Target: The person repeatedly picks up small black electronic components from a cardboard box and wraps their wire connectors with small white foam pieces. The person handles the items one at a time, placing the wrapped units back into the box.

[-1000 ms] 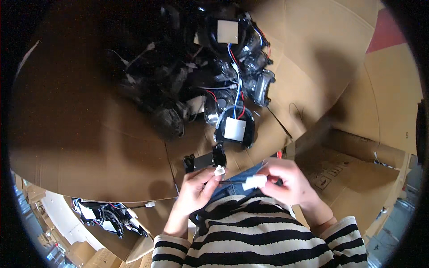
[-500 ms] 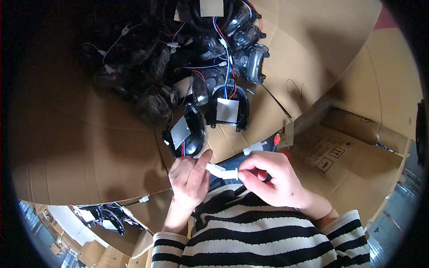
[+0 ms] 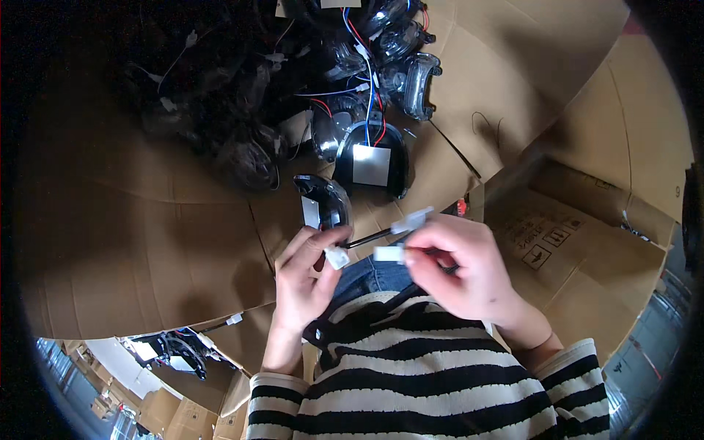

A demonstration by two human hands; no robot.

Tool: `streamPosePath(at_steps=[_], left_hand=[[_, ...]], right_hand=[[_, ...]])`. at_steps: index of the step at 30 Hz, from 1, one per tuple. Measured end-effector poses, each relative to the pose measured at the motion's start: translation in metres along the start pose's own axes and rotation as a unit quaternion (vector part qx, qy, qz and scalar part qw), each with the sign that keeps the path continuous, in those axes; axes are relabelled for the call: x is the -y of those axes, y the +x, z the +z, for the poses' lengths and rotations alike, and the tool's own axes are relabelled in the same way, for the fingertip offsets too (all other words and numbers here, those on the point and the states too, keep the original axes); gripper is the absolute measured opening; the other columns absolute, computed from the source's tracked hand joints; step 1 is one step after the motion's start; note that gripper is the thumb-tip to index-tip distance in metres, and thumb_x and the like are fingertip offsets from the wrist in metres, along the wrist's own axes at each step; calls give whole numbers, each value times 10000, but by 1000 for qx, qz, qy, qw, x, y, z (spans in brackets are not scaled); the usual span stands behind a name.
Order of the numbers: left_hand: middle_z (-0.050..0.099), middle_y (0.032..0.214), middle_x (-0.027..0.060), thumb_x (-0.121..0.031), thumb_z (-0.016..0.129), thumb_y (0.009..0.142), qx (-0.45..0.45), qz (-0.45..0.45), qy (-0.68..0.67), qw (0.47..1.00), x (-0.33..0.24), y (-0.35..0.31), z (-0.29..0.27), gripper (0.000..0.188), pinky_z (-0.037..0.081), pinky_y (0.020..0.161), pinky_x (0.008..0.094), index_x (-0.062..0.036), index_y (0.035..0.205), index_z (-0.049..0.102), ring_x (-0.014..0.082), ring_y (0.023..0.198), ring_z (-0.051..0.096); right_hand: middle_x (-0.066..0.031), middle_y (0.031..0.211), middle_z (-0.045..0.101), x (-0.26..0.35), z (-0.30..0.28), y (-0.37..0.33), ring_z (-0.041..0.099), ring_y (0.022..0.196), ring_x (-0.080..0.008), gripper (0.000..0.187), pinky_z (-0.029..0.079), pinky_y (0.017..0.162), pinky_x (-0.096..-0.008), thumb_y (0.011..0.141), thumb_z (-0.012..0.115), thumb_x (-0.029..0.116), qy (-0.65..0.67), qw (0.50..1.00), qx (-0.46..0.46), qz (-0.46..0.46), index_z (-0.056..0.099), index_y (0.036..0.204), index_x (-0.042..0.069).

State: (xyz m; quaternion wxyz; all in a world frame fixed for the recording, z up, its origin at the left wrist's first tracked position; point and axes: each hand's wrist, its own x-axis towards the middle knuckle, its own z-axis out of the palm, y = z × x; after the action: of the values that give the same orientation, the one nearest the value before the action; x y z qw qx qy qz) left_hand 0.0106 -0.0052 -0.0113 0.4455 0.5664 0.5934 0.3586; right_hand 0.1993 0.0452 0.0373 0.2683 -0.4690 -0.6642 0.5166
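Observation:
My left hand (image 3: pixel 302 275) is closed on a white plug connector (image 3: pixel 336 257) held between thumb and fingers. A black lamp unit (image 3: pixel 330 199) with a clear cover and a pale plate lies just beyond those fingers. Across a small gap, my right hand (image 3: pixel 463 258) pinches a second white connector (image 3: pixel 389 254) on a dark cable. Another white connector (image 3: pixel 412 220), blurred, sits at the top of the right hand, with a black cable leading from it toward the left hand. My palms hide part of the wiring.
A second lamp unit (image 3: pixel 372 165) with a pale square plate and red and blue wires rests on the cardboard (image 3: pixel 513 103). Several wrapped lamps (image 3: pixel 249 158) are heaped at the far left. An open carton (image 3: pixel 572 235) stands at the right; more wired parts (image 3: pixel 172 356) sit at lower left.
The two white connectors, end to end before, are now apart. My right hand has moved slightly up and right. The nearer lamp has shifted and turned beside my left hand.

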Motion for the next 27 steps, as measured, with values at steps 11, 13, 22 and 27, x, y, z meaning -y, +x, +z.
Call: streamPosePath(at_steps=[11,13,22,27], left_hand=[[589,768,34,-4,618,758,2,-63,-265,962,15,-4,-10,157,376,558,188,4,915,630,58,630,490],[583,794,84,-32,615,758,6,-30,-232,972,15,-4,-10,168,394,563,210,36,911,606,85,615,498],[581,785,94,-30,604,732,16,-46,-200,979,5,-6,-14,119,379,608,238,35,829,620,136,679,489],[560,689,69,-80,560,799,5,58,-119,991,4,-1,-17,140,374,528,231,37,834,627,109,576,477]], right_hand=[[-29,615,518,9,-41,-14,409,499,-117,36,289,447,-248,744,574,62,89,992,69,49,570,750,27],[-25,620,519,8,-37,-10,407,503,-114,39,291,452,-248,748,575,64,75,995,67,26,568,758,26],[-10,599,487,9,-33,0,372,492,-86,10,269,444,-230,713,572,8,105,992,56,31,564,713,13],[-18,592,485,8,-33,3,403,482,-104,28,282,427,-245,717,569,6,19,998,60,2,552,700,21]])
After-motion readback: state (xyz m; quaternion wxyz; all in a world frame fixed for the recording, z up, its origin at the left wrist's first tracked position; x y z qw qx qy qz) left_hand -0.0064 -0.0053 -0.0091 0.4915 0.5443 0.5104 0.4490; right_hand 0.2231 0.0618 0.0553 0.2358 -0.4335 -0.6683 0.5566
